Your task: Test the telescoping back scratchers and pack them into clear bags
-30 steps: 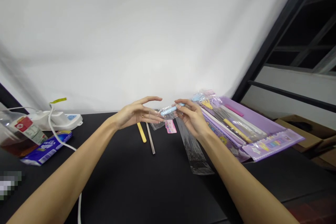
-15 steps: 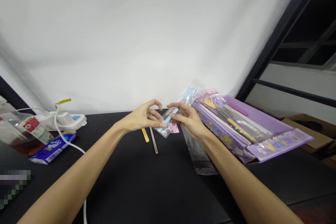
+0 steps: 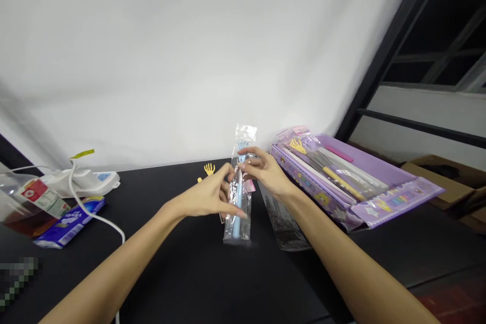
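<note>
A light blue back scratcher (image 3: 239, 193) stands nearly upright in a clear plastic bag (image 3: 246, 133), its hand-shaped end at the top. My right hand (image 3: 266, 169) pinches the bag near that upper end with thumb and forefinger. Lower down, my left hand (image 3: 208, 192) holds the bag's left side, its thumb across the front and the other fingers curled beside it. Behind my left hand lies a yellow back scratcher (image 3: 209, 168), partly covered by the hand. A bit of pink card (image 3: 249, 186) shows behind the bag.
On the right, a purple display box (image 3: 395, 174) contains several bagged back scratchers. An empty clear bag (image 3: 283, 225) lies beside it, partly under my right forearm. At left are a power strip (image 3: 108, 182), a bottle (image 3: 23, 207), a blue packet (image 3: 70, 225) and a white cable (image 3: 110, 217).
The bagged back scratcher has turned from slanting to nearly upright and now sits between both hands. My left thumb has moved down along the bag. The view has shifted slightly.
</note>
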Available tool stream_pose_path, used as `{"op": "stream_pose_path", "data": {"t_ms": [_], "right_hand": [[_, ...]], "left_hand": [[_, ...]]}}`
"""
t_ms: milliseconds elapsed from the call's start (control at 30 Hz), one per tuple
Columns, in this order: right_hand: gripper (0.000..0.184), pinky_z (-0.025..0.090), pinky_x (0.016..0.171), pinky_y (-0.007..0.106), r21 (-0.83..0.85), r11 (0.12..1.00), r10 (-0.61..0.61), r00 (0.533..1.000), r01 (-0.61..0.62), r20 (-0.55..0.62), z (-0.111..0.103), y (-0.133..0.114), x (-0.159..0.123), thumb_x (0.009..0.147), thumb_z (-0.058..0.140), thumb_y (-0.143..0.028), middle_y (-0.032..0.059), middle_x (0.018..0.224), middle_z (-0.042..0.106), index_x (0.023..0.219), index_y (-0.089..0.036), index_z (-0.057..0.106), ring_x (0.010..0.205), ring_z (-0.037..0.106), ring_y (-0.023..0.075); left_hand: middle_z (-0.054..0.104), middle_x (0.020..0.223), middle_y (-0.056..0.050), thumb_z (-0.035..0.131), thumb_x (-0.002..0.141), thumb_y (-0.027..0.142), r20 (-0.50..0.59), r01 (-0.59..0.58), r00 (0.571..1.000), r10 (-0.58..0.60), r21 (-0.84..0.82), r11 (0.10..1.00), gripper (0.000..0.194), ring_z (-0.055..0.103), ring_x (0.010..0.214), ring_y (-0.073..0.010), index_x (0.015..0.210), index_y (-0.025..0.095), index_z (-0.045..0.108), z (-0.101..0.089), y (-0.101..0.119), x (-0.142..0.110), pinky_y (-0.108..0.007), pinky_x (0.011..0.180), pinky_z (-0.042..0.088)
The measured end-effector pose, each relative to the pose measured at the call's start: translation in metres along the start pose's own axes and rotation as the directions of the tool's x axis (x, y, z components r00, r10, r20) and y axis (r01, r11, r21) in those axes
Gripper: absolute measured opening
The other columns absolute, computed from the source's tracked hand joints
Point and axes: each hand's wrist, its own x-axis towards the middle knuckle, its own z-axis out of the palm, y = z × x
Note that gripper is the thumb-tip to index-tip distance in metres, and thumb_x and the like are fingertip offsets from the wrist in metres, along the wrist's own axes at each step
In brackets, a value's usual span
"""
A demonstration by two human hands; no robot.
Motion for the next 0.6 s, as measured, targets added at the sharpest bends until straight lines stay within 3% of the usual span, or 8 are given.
{"op": "stream_pose_path", "data": {"t_ms": [67,133,200,300,433,500,600], "right_hand": [[0.033,0.052,0.065,0.030,-0.047,0.998,0.032,0.999,-0.030,0.041,0.002,0.002,-0.001,0.078,0.077,-0.032,-0.0035,0.069,0.062,0.105,-0.023,0.060,0.064,0.061,0.0131],[0.033,0.051,0.061,0.029,-0.063,0.995,0.080,0.991,-0.073,0.110,0.003,0.005,-0.002,0.078,0.077,-0.032,-0.0038,0.071,0.064,0.100,-0.025,0.053,0.062,0.061,0.0130],[0.038,0.051,0.059,0.029,-0.063,0.992,0.120,0.969,-0.109,0.214,0.005,0.010,-0.003,0.078,0.077,-0.030,-0.0042,0.073,0.067,0.095,-0.026,0.043,0.059,0.062,0.0134],[0.044,0.051,0.059,0.029,-0.084,0.989,0.145,0.916,-0.123,0.374,0.008,0.017,-0.006,0.080,0.076,-0.030,-0.0039,0.074,0.069,0.092,-0.027,0.034,0.058,0.064,0.0140],[0.045,0.052,0.056,0.030,-0.253,0.960,0.225,0.863,-0.118,0.453,0.005,0.016,-0.008,0.079,0.076,-0.038,-0.0034,0.070,0.068,0.090,-0.026,0.034,0.058,0.067,0.0180],[0.043,0.049,0.051,0.029,-0.415,0.907,0.232,0.899,-0.062,0.372,-0.002,0.013,-0.007,0.080,0.075,-0.042,-0.0048,0.063,0.064,0.088,-0.026,0.037,0.052,0.065,0.0184],[0.029,0.047,0.054,0.031,-0.655,0.753,0.067,0.983,0.065,0.174,-0.016,0.011,-0.002,0.087,0.065,-0.045,-0.0011,0.065,0.065,0.083,-0.024,0.046,0.054,0.063,0.0184]], "left_hand": [[0.062,0.074,0.004,0.076,0.079,0.045,-0.173,-0.041,0.984,0.036,-0.028,0.999,0.051,0.068,0.063,-0.0170,0.097,0.025,0.032,-0.007,-0.005,0.004,-0.027,0.057,0.054],[0.066,0.080,0.000,0.061,0.090,0.049,-0.377,-0.106,0.922,0.087,-0.028,0.994,0.038,0.071,0.073,-0.0177,0.095,0.024,0.033,-0.017,-0.010,0.007,-0.031,0.068,0.058],[0.068,0.087,-0.001,0.056,0.094,0.048,-0.493,-0.162,0.861,0.126,-0.030,0.986,0.032,0.071,0.083,-0.0172,0.098,0.024,0.036,-0.025,-0.014,0.009,-0.034,0.079,0.059],[0.068,0.094,-0.001,0.065,0.090,0.043,-0.494,-0.169,0.861,0.124,-0.048,0.984,0.033,0.070,0.083,-0.0156,0.107,0.025,0.042,-0.029,-0.020,0.010,-0.035,0.082,0.059],[0.065,0.088,-0.002,0.074,0.081,0.038,-0.491,-0.084,0.868,0.066,-0.016,0.996,0.027,0.068,0.072,-0.0148,0.090,0.018,0.058,-0.027,-0.029,0.011,-0.033,0.075,0.059],[0.067,0.088,-0.003,0.076,0.079,0.035,-0.498,-0.040,0.867,0.018,-0.033,0.999,0.026,0.069,0.074,-0.0164,0.092,0.016,0.064,-0.026,-0.031,0.012,-0.035,0.078,0.059],[0.069,0.101,-0.006,0.076,0.078,0.031,-0.507,0.009,0.861,-0.038,-0.060,0.998,0.033,0.071,0.078,-0.0171,0.106,0.016,0.066,-0.024,-0.032,0.011,-0.037,0.082,0.060]]}}
